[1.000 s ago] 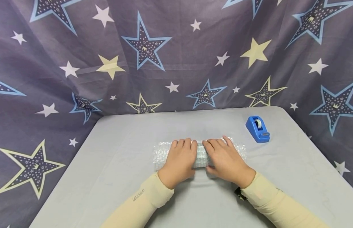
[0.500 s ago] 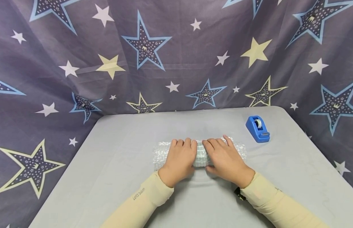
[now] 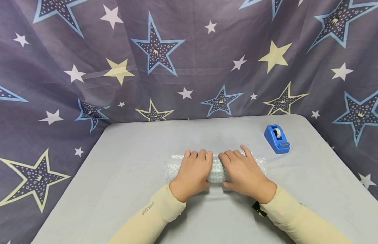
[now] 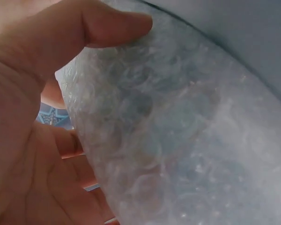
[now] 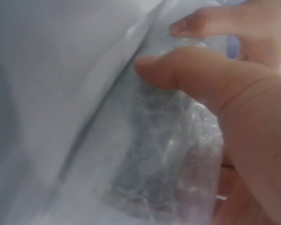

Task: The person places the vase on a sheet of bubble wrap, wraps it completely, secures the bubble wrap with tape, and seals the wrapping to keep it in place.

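A roll of bubble wrap (image 3: 216, 171) lies crosswise on the grey-covered table, its clear ends sticking out past both hands. My left hand (image 3: 193, 174) grips its left half, fingers bent over the top and thumb on the near side. On the right half, my right hand (image 3: 245, 174) holds it the same way, with the little finger lifted. Both wrist views show the thumbs pressed on the bubbly surface near the table. Something darker and faintly greenish shows through the layers; what it is cannot be made out.
Behind and to the right of the roll stands a blue tape dispenser (image 3: 276, 139) with a roll of tape in it. A star-patterned curtain (image 3: 189, 67) hangs along the table's back and sides. Grey cloth (image 3: 131, 152) covers the tabletop.
Both hands and the bubble wrap roll have shifted slightly toward the person in the last half second. The grip of both hands stays the same, and the dispenser stands where it was.
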`<state>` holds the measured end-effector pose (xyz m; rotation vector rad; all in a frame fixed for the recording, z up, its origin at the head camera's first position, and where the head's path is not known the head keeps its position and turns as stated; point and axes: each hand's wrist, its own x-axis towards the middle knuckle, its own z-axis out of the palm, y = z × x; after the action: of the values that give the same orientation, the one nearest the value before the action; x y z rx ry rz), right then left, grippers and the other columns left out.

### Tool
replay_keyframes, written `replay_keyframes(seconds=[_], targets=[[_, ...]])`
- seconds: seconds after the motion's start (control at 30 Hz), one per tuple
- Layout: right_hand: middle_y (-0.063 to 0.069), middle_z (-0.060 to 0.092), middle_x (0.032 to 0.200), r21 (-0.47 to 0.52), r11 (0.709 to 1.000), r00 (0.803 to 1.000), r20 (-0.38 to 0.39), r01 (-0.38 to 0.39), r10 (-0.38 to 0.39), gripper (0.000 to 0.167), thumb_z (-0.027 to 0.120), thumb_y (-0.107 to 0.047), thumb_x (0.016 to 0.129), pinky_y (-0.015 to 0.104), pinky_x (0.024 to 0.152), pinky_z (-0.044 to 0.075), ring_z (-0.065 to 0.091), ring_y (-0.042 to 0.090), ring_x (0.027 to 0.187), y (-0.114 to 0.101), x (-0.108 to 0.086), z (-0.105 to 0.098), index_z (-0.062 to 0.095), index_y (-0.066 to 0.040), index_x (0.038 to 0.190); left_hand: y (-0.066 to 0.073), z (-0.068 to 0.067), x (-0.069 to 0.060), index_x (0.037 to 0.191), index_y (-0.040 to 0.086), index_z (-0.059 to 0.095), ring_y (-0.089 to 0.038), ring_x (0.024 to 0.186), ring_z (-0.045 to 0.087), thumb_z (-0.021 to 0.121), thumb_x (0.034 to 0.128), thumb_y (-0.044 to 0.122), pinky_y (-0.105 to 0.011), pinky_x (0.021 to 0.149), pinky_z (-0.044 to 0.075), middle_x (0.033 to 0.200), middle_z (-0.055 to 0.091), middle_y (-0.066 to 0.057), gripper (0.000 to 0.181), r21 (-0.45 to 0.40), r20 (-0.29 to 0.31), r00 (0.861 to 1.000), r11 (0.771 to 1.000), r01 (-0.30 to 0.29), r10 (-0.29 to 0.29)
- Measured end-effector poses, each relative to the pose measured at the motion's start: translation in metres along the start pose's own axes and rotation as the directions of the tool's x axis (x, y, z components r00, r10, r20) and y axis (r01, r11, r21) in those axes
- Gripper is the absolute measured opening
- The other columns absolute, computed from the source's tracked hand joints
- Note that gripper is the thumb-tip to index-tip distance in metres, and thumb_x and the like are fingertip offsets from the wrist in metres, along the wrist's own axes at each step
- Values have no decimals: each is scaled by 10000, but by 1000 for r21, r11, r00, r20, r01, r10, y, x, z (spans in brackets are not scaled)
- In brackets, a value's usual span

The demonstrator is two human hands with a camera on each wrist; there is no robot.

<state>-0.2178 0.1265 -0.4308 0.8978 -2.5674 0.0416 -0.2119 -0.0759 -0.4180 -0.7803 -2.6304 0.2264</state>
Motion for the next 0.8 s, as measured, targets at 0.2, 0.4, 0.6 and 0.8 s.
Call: replay_keyframes(seconds=[0.2,0.4,0.6,0.8], targets=[[54,702,1157,17,1000,998,55,1,-2,866,926,-535,577,665,1105,358,680,277,1055,-1,-3,-8,632,-91,1259,2,-7,-3,969,137,519,-205,659,532,899,527,408,-356,643,313,827,534,14,643,-12,32,999,1000,-23,23],[40,705,1137,45,999,995,98,6,-10,833,921,-526,575,671,1087,379,689,261,1038,-2,-4,-14,648,-95,1233,4,-12,-6,935,149,528,-181,607,490,863,549,393,-341,615,294,789,524,26,566,-23,57,997,999,-45,46],[50,699,1182,67,998,992,120,22,-30,875,910,-554,606,678,1082,384,684,271,1071,-1,-5,-16,631,-87,1291,4,-15,-6,944,143,561,-187,628,518,854,575,400,-349,632,315,800,551,22,536,-46,86,995,998,-43,47],[87,681,1263,71,997,994,106,26,-34,966,894,-579,619,695,1086,377,660,309,1156,2,-5,-15,598,-50,1372,2,-13,-5,953,137,593,-184,661,552,842,588,401,-356,655,345,808,570,23,515,-60,85,995,997,-41,46]])
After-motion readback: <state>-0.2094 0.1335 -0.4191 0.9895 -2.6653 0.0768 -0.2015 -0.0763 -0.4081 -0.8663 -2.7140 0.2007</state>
